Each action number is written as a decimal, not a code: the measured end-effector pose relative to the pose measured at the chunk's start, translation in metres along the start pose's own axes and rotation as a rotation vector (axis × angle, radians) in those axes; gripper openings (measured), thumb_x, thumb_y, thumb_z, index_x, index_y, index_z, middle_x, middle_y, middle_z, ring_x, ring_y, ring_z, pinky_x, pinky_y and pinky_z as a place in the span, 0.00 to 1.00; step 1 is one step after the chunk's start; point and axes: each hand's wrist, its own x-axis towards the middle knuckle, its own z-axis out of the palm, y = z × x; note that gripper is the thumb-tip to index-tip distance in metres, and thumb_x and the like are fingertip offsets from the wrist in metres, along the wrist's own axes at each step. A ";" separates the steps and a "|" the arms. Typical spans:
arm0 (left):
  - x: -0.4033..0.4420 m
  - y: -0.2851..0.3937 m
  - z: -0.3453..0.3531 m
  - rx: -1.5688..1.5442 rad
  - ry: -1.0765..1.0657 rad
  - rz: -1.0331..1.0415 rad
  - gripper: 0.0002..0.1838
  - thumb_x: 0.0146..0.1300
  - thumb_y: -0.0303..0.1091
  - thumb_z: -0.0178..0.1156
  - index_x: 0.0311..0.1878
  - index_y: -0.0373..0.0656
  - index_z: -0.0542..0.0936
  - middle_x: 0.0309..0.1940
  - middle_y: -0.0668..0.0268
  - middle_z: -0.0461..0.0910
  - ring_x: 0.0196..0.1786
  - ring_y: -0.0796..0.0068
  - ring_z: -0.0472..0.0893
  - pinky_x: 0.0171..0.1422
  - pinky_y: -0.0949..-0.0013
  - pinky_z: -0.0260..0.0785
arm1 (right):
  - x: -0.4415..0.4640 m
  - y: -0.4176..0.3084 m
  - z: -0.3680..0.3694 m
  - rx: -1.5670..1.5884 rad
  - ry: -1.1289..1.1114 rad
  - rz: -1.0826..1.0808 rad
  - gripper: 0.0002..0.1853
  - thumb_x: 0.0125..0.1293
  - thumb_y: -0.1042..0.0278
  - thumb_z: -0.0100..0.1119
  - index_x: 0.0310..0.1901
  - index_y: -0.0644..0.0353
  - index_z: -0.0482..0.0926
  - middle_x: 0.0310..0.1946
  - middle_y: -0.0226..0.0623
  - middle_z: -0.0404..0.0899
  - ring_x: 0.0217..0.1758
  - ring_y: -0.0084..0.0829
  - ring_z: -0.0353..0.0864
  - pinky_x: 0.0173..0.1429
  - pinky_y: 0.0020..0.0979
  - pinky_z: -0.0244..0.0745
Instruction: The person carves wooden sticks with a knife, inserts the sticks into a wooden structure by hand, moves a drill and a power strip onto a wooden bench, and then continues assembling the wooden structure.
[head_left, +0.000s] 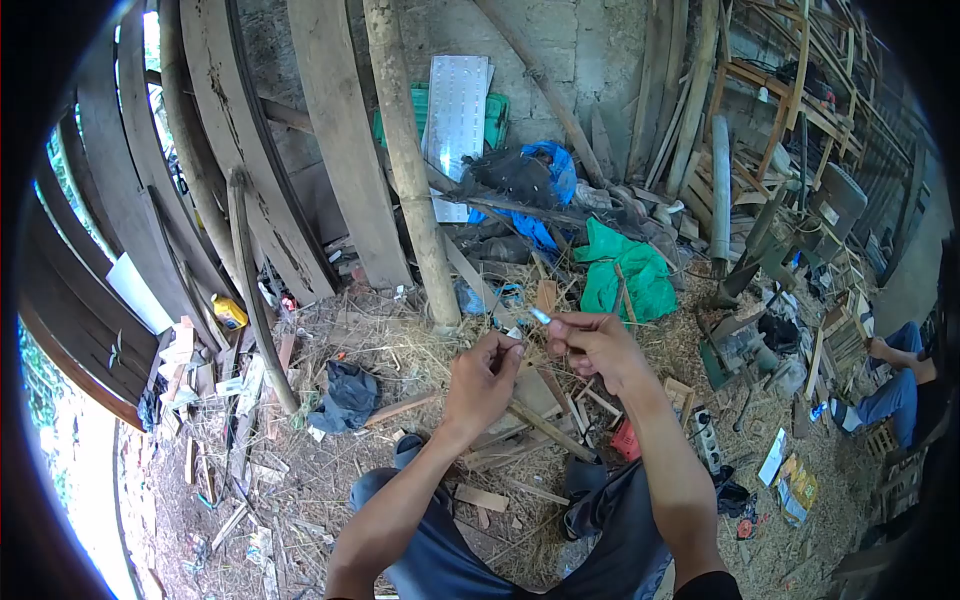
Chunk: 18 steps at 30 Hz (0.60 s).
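Both my hands are raised close together in front of my knees. My left hand point(485, 378) is closed, thumb and forefinger pinching a small whitish piece point(514, 333). Just to its right, my right hand point(600, 350) pinches a short thin white-and-blue stick point(540, 315) that points up and left. The two small items are apart from each other, and too small for me to name their kind. Below the hands lie wooden boards point(535, 392) and a wooden pole point(550, 430) between my feet.
Wood scraps and straw cover the ground. A bamboo post point(410, 170) stands ahead, with a green plastic sheet point(625, 270) to its right. A black plastic bag point(347, 395) lies left, a power strip point(706, 440) right. Another person point(900, 380) sits at far right.
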 end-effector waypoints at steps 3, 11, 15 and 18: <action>-0.007 -0.009 -0.002 -0.031 0.038 0.055 0.05 0.66 0.26 0.56 0.38 0.33 0.77 0.22 0.68 0.74 0.26 0.86 0.69 0.31 0.77 0.62 | 0.011 -0.001 -0.038 0.018 0.158 -0.093 0.17 0.63 0.63 0.64 0.49 0.64 0.78 0.26 0.31 0.78 0.16 0.13 0.61 0.18 0.16 0.51; 0.003 -0.013 -0.004 -0.056 0.092 0.062 0.05 0.65 0.26 0.56 0.36 0.33 0.77 0.18 0.68 0.72 0.22 0.86 0.66 0.27 0.75 0.59 | -0.010 -0.005 0.004 0.071 -0.054 -0.045 0.19 0.64 0.66 0.62 0.54 0.63 0.74 0.26 0.34 0.79 0.15 0.13 0.60 0.18 0.16 0.50; 0.001 -0.010 -0.004 -0.057 -0.048 -0.002 0.06 0.68 0.27 0.54 0.41 0.33 0.76 0.25 0.73 0.72 0.29 0.87 0.69 0.33 0.78 0.62 | 0.000 0.007 0.010 0.134 -0.098 0.009 0.18 0.64 0.67 0.63 0.54 0.63 0.75 0.26 0.34 0.79 0.15 0.13 0.60 0.18 0.17 0.50; 0.000 -0.007 -0.005 -0.084 -0.074 -0.016 0.07 0.69 0.28 0.54 0.41 0.33 0.76 0.25 0.73 0.72 0.29 0.87 0.68 0.33 0.78 0.61 | 0.001 0.004 0.003 0.123 -0.109 0.006 0.16 0.63 0.67 0.64 0.50 0.64 0.77 0.25 0.32 0.78 0.15 0.13 0.61 0.18 0.17 0.50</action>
